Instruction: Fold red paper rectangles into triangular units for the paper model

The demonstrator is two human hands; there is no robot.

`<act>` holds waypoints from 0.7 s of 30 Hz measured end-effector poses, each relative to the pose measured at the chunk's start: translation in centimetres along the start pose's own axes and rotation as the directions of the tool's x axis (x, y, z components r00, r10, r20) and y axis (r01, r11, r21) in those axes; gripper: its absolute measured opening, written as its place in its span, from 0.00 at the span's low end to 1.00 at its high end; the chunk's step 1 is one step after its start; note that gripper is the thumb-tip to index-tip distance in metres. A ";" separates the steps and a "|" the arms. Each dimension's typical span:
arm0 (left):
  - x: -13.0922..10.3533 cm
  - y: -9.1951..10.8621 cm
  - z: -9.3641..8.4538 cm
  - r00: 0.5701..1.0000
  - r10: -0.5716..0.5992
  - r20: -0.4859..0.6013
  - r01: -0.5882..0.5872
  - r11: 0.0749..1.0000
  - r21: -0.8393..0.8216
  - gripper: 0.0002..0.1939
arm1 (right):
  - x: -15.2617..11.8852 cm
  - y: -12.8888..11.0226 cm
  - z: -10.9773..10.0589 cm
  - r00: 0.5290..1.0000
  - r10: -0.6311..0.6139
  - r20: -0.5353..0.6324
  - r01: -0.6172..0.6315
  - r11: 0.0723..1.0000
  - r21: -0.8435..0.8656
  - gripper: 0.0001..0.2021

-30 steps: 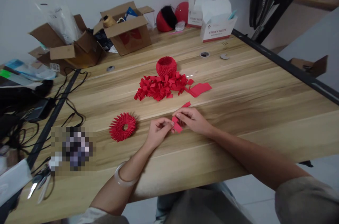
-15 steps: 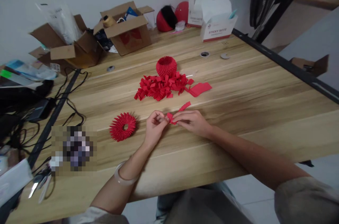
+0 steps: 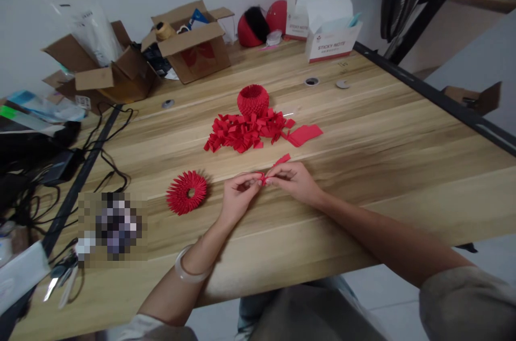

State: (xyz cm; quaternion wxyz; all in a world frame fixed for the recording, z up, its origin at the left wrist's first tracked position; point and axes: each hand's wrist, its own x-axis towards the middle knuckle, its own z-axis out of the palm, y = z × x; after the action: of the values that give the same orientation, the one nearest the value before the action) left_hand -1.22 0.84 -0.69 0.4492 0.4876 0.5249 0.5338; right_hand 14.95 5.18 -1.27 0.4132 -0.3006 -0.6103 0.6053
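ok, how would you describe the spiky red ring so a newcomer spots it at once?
On the wooden desk, look just left of the left hand. The red ring lies there by itself. Unlike the deep red bowl and the loose red pile, it is flat, with outward spikes and a central hole.

A smooth, pale bangle, rounded and slightly glossy, circles the left forearm above the wrist. The right sleeve is loose, wide and plain grey-brown, while the left sleeve shows a lighter, whitish part beside darker grey cloth. Dark grey clothing covers the lap, with bluish trousers showing.
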 end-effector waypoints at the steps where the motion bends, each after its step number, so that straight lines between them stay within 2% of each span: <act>1: 0.0 0.1 0.1 1.000 0.013 0.002 -0.013 1.000 0.006 0.07 | 0.0 0.0 0.0 1.000 0.031 -0.003 -0.030 0.999 0.044 0.07; 5: -0.1 0.4 0.4 0.998 0.063 0.008 -0.063 0.998 0.024 0.06 | 0.1 -0.1 0.2 0.995 0.101 -0.010 -0.098 0.982 0.160 0.09; 10: -0.2 0.5 0.5 0.999 0.043 0.013 -0.043 0.999 -0.003 0.08 | 0.2 -0.2 0.2 0.990 0.144 -0.011 -0.138 0.964 0.228 0.09; 21: -0.2 0.7 0.4 0.994 0.100 0.042 -0.102 0.994 0.036 0.08 | 0.2 -0.2 0.2 0.986 0.166 -0.025 -0.157 0.963 0.219 0.10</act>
State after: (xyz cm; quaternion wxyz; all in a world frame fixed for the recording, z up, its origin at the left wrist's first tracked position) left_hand -0.79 0.63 -0.05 0.4227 0.5327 0.5005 0.5358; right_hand 14.69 5.18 -1.00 0.4057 -0.3155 -0.5053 0.6932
